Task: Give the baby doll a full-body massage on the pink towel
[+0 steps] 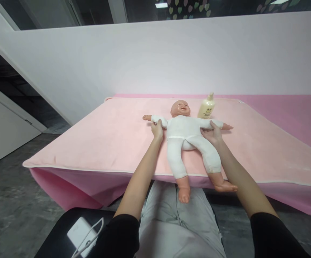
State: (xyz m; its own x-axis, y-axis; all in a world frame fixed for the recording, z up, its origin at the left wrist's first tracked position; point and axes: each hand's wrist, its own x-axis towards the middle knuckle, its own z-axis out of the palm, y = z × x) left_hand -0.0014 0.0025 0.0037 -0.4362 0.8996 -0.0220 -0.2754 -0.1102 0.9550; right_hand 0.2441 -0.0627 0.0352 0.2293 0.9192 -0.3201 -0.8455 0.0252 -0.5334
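Note:
A baby doll (182,127) with a white cloth body lies on its back, arms spread, head toward the wall. Its lower legs hang past the near edge of the table. My left hand (158,130) is closed round the doll's arm on the left, thumb on top. On the other side my right hand (212,133) grips the doll's right-hand arm, with the thumb over the sleeve and fingers beneath. Just behind that arm stands a pale yellow pump bottle (206,106), touched by neither hand.
A pink cloth (96,136) covers the table and drapes over its front. A white wall (150,61) rises behind. At lower left, a white device (82,234) with a cable rests on a black seat (61,233).

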